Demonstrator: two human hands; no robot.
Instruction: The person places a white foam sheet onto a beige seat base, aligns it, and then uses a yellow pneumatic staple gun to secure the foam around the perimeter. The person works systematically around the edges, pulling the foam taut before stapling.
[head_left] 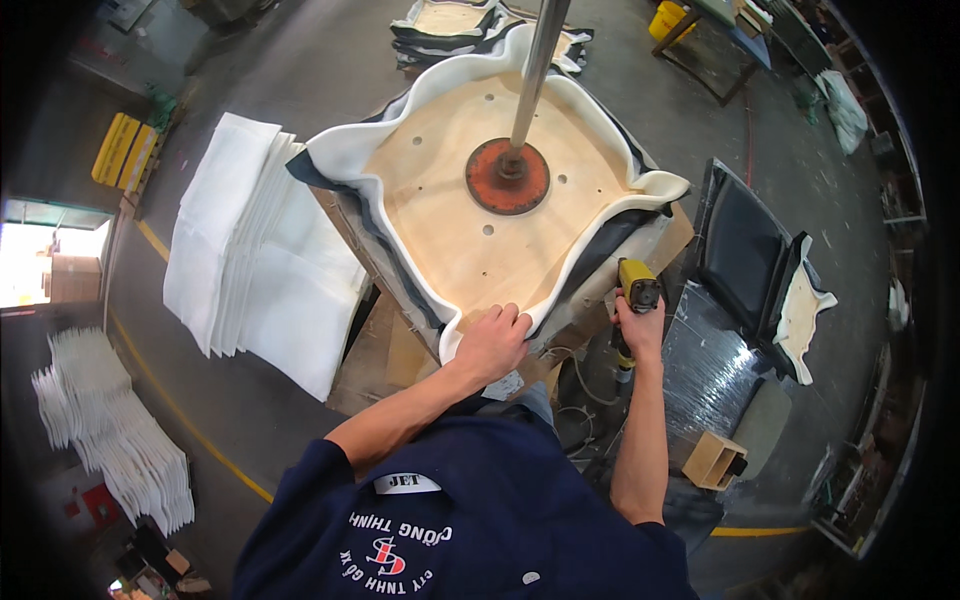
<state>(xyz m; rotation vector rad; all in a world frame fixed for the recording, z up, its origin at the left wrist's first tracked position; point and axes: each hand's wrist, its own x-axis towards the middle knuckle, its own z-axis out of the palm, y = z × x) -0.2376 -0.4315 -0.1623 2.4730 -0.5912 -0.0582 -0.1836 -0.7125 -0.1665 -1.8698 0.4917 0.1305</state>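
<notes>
A square plywood seat panel [425, 200] lies in front of me, its edges wrapped by white padding [375, 215] and a dark cover [605, 235] that stand up in waves around it. A round orange-red press plate [508, 176] on a metal rod bears on the middle of the wood. My left hand [490, 345] is closed over the padding at the near corner, its fingertips on the wood's edge. In my right hand [640, 325] is a yellow and black staple gun [637, 280], held upright just right of the panel and apart from it.
White padding sheets [235, 240] are stacked at the left, with another white stack [115, 430] farther down. Wrapped panels [445, 20] lie beyond the work. At the right are a black cushion [740, 255], a wrapped panel [800, 310] and a small wooden box [712, 460]. A hose [585, 385] hangs near my right arm.
</notes>
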